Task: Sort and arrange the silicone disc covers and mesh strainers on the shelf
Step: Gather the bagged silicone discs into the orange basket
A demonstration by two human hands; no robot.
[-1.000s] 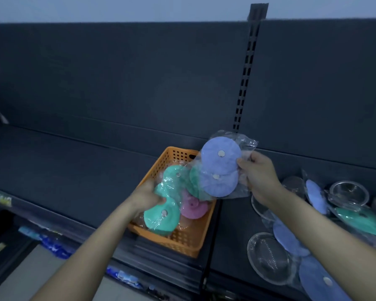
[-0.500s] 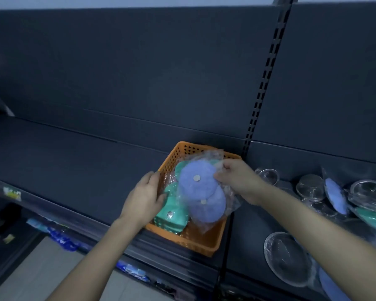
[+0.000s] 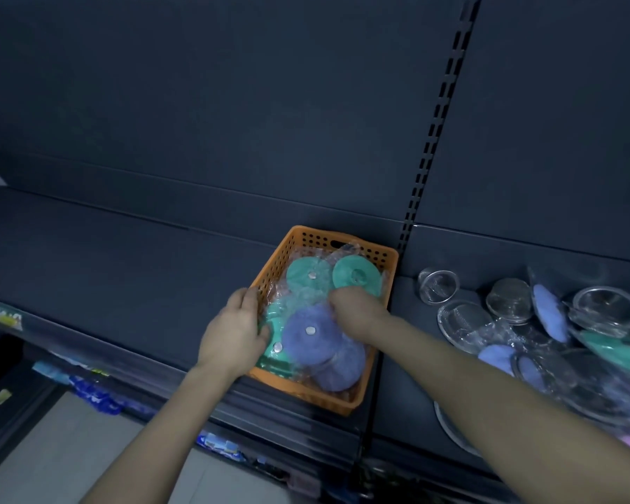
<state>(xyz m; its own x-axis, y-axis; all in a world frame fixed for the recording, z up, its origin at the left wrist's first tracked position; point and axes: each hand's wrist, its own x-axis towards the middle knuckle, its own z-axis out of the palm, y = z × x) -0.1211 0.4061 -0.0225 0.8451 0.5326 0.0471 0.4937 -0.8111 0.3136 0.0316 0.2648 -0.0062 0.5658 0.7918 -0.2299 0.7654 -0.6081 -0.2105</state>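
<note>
An orange perforated basket [image 3: 346, 398] stands on the dark shelf and holds bagged silicone disc covers. Green discs [image 3: 308, 274] lie at its back. A bag of purple discs [image 3: 310, 334] lies at the front right, on top of other green ones. My right hand [image 3: 357, 311] is inside the basket, its fingers closed on the top of the purple discs' plastic bag. My left hand [image 3: 233, 332] rests on the basket's left rim, fingers against the green discs there. To the right lie mesh strainers [image 3: 438, 286] and more bagged discs [image 3: 550, 311].
The dark shelf [image 3: 88, 263] stretches to the left of the basket. A slotted upright [image 3: 430, 140] rises behind the basket's right corner. The right-hand pile reaches the frame's edge. Lower shelves with blue packets [image 3: 95, 391] show below left.
My right hand has brought the bag of purple discs down from above the basket into it. My left hand has shifted to the basket's left rim. The view has swung left.
</note>
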